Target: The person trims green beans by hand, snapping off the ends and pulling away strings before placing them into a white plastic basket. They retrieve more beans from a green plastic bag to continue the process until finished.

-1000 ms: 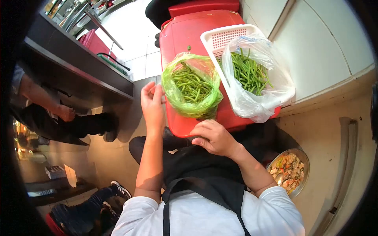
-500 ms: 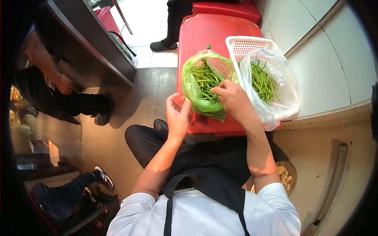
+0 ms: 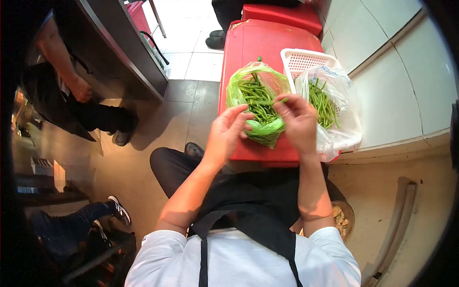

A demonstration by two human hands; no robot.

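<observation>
The right hand (image 3: 300, 122) has its grip pinched on a green bean (image 3: 262, 102) over the green bag (image 3: 233, 94) of beans on the red surface (image 3: 272, 38). The left hand (image 3: 227, 134) is by the bean's left end; whether its grip holds it, I cannot tell. A white basket (image 3: 306, 60) stands right.

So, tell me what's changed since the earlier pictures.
The right hand moved forward from the red surface's front edge to over the green bag and now pinches a bean. The left hand moved right, to the bag's near rim; its grip is unclear. The bag and basket stayed put.
</observation>
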